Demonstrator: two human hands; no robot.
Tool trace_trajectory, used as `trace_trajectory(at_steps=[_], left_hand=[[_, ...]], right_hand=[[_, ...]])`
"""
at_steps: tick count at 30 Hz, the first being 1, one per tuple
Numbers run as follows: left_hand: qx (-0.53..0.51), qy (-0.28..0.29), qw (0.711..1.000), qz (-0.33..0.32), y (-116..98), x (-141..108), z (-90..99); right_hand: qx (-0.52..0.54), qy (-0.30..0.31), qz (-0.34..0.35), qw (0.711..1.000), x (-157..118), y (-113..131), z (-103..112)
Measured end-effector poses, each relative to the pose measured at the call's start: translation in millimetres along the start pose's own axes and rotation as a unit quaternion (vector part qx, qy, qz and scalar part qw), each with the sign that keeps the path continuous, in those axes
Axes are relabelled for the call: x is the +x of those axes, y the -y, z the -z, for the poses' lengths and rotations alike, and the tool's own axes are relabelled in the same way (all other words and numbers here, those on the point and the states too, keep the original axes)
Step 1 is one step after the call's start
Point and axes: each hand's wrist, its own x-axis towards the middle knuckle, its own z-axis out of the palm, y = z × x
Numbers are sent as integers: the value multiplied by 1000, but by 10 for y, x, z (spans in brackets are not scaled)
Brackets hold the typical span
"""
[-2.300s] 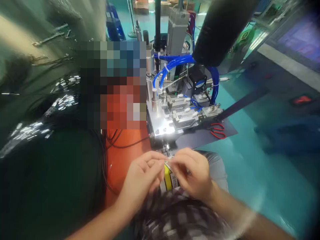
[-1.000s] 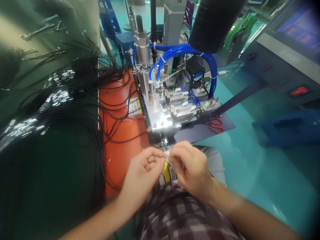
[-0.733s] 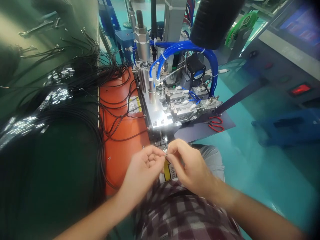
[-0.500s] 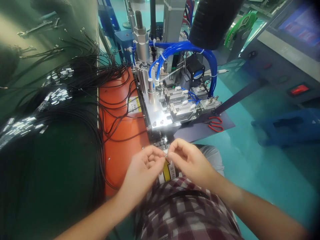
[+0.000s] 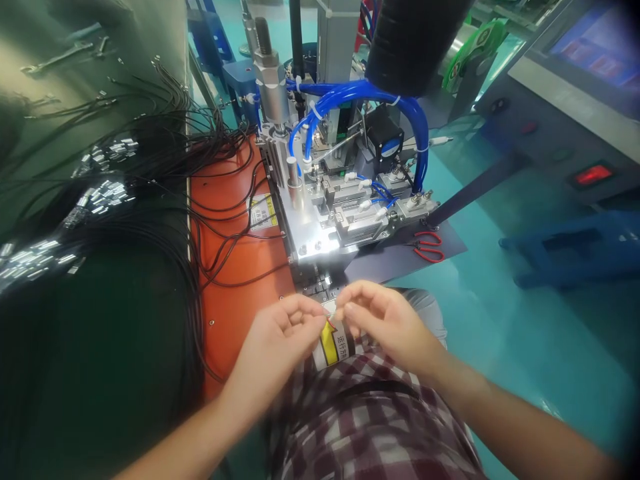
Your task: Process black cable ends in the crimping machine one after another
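Note:
My left hand (image 5: 285, 340) is pinched closed at the front edge of the machine (image 5: 315, 247), its fingertips on something too small to make out. Close to its right, my right hand (image 5: 383, 320) is also closed in a pinch, and what it holds is tiny and unclear. A thin pale and reddish bit shows between the fingertips of both hands. Just below them lies a label with a yellow arrow (image 5: 329, 343). The metal machine with blue tubes (image 5: 423, 133) stands right in front of both hands.
Black cables (image 5: 170, 233) with shiny metal ends spread over the green surface at left and across the orange plate (image 5: 225, 300). Red-handled pliers (image 5: 430, 248) lie right of the machine. A wrench (image 5: 57, 59) is at upper left, a control box (image 5: 560, 127) at right.
The whole view has shifted slightly. My hands stay close together and pinched, with the fingertips a little further apart and more of the yellow arrow showing between them.

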Motion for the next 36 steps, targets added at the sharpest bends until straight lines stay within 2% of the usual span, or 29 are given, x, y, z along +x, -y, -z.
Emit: trace_trajectory(at_steps=[3, 7, 14, 17, 21, 23, 25, 28, 33, 36], left_hand=[[-7, 0, 1000, 3, -18, 2, -4], [-2, 1, 1000, 4, -36, -1, -14], [-17, 7, 1000, 15, -55, 16, -25], [-37, 19, 999, 22, -52, 17, -15], [-68, 32, 997, 30, -39, 16, 0], [-75, 23, 997, 26, -33, 19, 0], [-74, 12, 997, 22, -27, 24, -4], [-72, 1, 997, 22, -20, 36, -9], [-55, -23, 998, 30, -37, 43, -3], [-49, -32, 998, 34, -63, 41, -2]], right_hand=[[-86, -37, 86, 992, -11, -42, 21], [-180, -43, 212, 960, -6, -92, 25], [-235, -53, 313, 919, 5, -127, -4], [-217, -47, 281, 934, 20, -127, -29], [-94, -31, 98, 990, 37, -97, -89], [-43, -15, 24, 999, 38, -77, -120], [-29, -15, -4, 999, 35, -67, -143], [-61, -38, 23, 997, 29, -80, -157], [-166, -77, 145, 972, 42, -118, -142], [-191, -77, 179, 962, 73, -122, -138]])
